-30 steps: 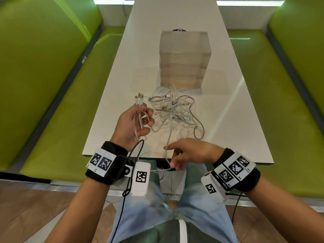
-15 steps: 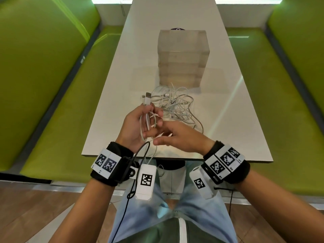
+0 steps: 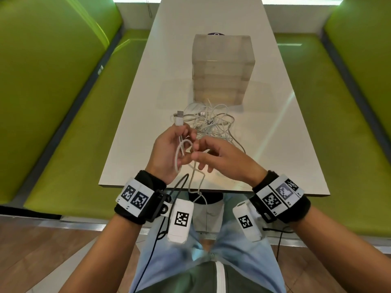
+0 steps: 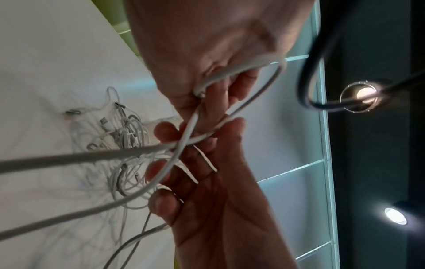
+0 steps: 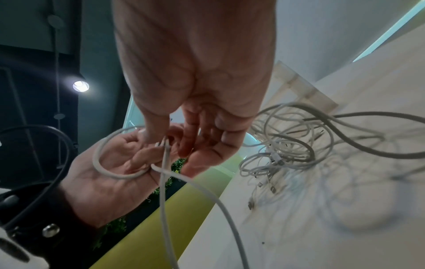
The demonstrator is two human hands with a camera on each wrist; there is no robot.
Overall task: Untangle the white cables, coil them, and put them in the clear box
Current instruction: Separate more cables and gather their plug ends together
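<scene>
Since a second ago: right hand (image 3: 220,160) up from the near table edge and in against the left hand (image 3: 169,153), fingertips now meeting over a small loop of thin white cable (image 3: 179,154).

Left hand: fingers curled round that loop, thumb pressing the strand into the palm, grey-tipped USB plug (image 3: 179,118) poking out past the fingertips toward the clear box. Right hand: thumb and forefinger pinching the same cable just beside the left fingers, other fingers loosely spread; plain in the right wrist view, strand crossing itself under the pinch (image 5: 164,145). Free length hanging off the near table edge toward the lap, then back up toward the heap.

Tangled heap of white cables (image 3: 211,123) lying on the white table (image 3: 135,115), just in front of the tall clear plastic box (image 3: 222,66), nearly touching its near face. Nothing visible inside the box. Green padded benches (image 3: 63,102) on both sides of it.

Judged stage: early coiling of the first cable, far end probably not yet free of the heap.

Risks from here: further winding dragging the whole heap toward the table edge, or tightening a knot inside it. Loop springing open if the left thumb eases during the right hand's regrip. Hanging slack snagging the black wrist lead (image 3: 179,185).
</scene>
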